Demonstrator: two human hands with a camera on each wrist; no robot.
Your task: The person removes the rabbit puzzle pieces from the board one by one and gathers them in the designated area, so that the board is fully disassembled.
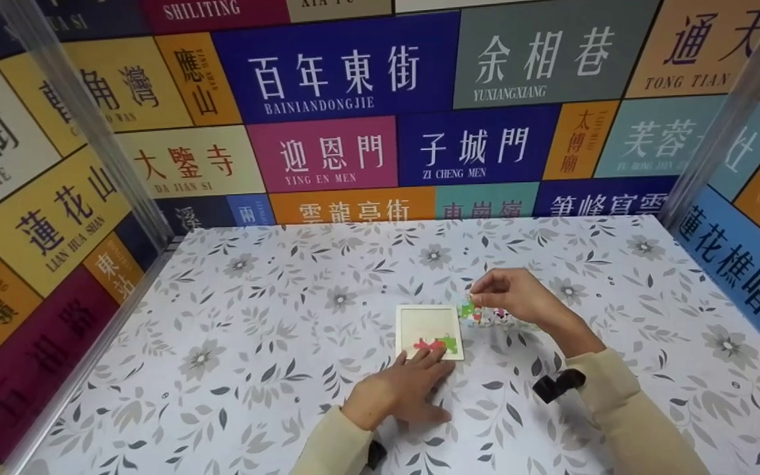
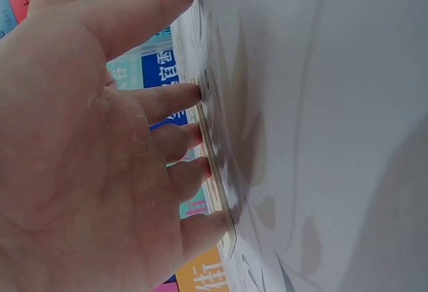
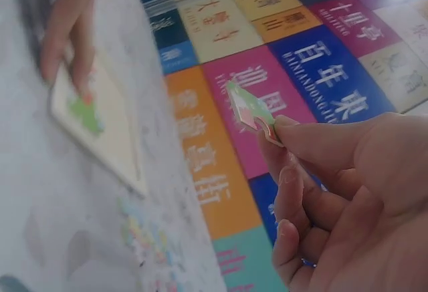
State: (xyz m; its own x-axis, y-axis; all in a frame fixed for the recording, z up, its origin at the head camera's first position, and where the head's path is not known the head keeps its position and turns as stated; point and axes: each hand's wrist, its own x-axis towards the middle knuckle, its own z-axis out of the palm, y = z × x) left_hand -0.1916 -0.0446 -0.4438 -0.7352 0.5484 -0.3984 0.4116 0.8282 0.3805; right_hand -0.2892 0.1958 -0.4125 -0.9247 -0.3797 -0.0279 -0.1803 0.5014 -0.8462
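Note:
A small pale wooden puzzle tray [image 1: 427, 321] lies flat on the table, with red and green jigsaw pieces [image 1: 448, 345] in its near right part. My left hand [image 1: 402, 390] rests at the tray's near edge, fingers extended; in the left wrist view its fingertips touch the tray's side [image 2: 215, 170]. Thumb and forefinger of my right hand [image 1: 520, 297] pinch a jigsaw piece [image 3: 247, 107], green and pink with a curved notch, held up off the table. Below that hand, loose colourful jigsaw pieces [image 1: 500, 316] lie right of the tray, partly hidden by it.
A white tablecloth [image 1: 274, 396] with grey flowers and leaves covers the table. Behind it stands a wall [image 1: 327, 152] of coloured panels with Chinese lettering. Clear upright strips [image 1: 90, 125] stand at the table's back corners. Black straps [image 1: 559, 385] sit by both cuffs.

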